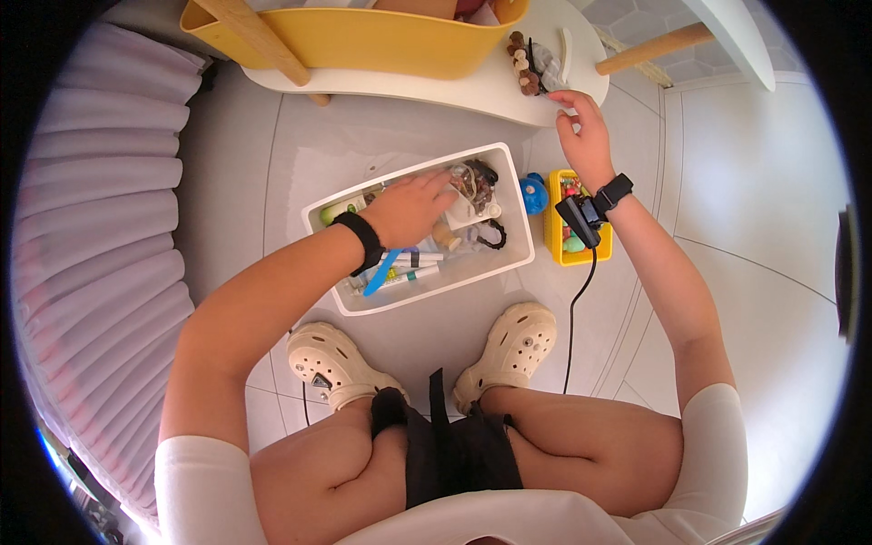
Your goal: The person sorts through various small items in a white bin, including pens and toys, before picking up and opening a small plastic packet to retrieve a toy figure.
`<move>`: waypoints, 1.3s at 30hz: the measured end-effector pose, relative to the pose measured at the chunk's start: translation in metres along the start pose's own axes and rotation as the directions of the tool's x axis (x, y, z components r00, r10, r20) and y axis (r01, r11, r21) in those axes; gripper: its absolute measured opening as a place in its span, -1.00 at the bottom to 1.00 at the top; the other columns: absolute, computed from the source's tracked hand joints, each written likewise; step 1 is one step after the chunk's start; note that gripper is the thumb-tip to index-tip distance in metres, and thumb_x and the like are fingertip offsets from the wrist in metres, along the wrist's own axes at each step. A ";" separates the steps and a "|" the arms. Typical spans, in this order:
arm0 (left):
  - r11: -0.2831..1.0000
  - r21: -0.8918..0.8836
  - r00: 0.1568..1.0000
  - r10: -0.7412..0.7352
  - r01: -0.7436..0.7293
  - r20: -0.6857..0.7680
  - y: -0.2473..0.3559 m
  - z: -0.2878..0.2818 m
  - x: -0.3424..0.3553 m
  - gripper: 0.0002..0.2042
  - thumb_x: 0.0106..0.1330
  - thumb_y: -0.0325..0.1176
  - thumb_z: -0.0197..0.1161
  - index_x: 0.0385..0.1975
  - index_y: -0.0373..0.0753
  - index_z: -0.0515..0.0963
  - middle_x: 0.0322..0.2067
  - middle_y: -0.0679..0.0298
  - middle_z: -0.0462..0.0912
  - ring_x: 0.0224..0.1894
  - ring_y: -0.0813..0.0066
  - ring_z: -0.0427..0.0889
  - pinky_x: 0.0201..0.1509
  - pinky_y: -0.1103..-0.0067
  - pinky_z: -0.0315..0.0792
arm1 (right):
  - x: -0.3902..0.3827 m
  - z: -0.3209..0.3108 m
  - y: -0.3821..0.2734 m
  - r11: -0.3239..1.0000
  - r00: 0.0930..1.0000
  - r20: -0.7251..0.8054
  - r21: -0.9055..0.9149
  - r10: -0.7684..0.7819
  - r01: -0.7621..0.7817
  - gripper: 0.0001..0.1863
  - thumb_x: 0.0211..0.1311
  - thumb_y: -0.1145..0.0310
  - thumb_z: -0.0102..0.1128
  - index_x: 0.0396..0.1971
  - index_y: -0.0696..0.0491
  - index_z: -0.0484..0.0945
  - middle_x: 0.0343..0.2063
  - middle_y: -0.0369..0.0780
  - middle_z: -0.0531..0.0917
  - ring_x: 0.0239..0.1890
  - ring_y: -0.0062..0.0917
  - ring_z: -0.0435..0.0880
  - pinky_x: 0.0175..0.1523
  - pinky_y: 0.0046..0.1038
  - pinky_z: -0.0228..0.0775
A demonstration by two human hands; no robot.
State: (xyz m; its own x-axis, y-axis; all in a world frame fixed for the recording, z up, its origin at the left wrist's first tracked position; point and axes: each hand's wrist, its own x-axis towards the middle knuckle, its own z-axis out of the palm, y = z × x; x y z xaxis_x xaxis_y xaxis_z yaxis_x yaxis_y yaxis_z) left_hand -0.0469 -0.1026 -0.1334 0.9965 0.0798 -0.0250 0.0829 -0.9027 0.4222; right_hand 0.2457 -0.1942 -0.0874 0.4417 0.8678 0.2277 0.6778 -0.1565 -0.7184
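Observation:
My left hand [418,204] reaches into a white rectangular bin [516,243], its fingers loosely apart over a clear bag of brown and black items [476,188]. The bin also holds a green tube [334,207], a blue flat strip [384,271], white markers [420,272], a tan item [446,237] and a black hair tie [493,232]. My right hand [581,127] is raised to the edge of a white low shelf [436,95], fingertips at brown scrunchie-like items [525,68] and a clear crumpled piece [549,68], thumb apart from the index finger.
A yellow basket [553,251] of small colourful things and a blue round object [532,194] stand right of the bin. A yellow tub [363,41] is above the shelf. A pleated lilac curtain [100,227] hangs left. My feet in cream clogs [509,345] flank the near side.

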 end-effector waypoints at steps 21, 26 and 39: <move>0.988 -0.100 0.993 -0.115 0.117 0.031 0.007 -0.013 -0.003 -0.85 0.16 -0.46 0.15 -0.27 -0.18 0.53 0.07 0.17 0.37 0.06 0.12 0.47 0.08 0.34 0.47 | -0.016 -0.002 -0.007 0.999 1.000 0.026 0.042 0.000 -0.001 -0.72 0.17 0.59 0.01 -0.14 0.10 0.57 -0.14 -0.15 0.55 -0.10 -0.38 0.55 -0.06 -0.44 0.52; 0.996 -0.074 0.998 -0.056 0.054 -0.019 0.012 -0.030 -0.028 -0.85 0.16 -0.46 0.18 -0.28 -0.15 0.54 0.03 0.19 0.39 0.03 0.15 0.49 0.05 0.37 0.47 | -0.021 -0.008 -0.008 0.999 0.999 0.042 0.052 -0.003 0.001 -0.73 0.17 0.59 0.00 -0.15 0.09 0.57 -0.13 -0.15 0.56 -0.08 -0.38 0.55 -0.05 -0.43 0.51; 0.982 -0.175 0.969 -0.031 0.076 0.245 -0.007 -0.030 -0.054 -0.90 0.12 -0.41 0.23 -0.38 -0.23 0.55 -0.33 0.18 0.53 -0.20 0.16 0.56 -0.11 0.32 0.46 | -0.061 0.028 -0.069 0.846 0.630 0.666 0.001 -0.398 0.534 -0.64 0.02 0.49 0.20 -0.10 0.02 0.54 -0.07 -0.24 0.55 0.01 -0.33 0.51 0.08 -0.31 0.40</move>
State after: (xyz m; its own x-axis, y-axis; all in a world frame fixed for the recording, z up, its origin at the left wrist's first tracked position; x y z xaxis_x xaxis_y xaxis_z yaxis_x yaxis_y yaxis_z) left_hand -0.1017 -0.0880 -0.1077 0.9657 0.0019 -0.2595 0.1551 -0.8059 0.5714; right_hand 0.1556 -0.2227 -0.0703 -0.3833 0.9236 -0.0084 0.8085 0.3311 -0.4866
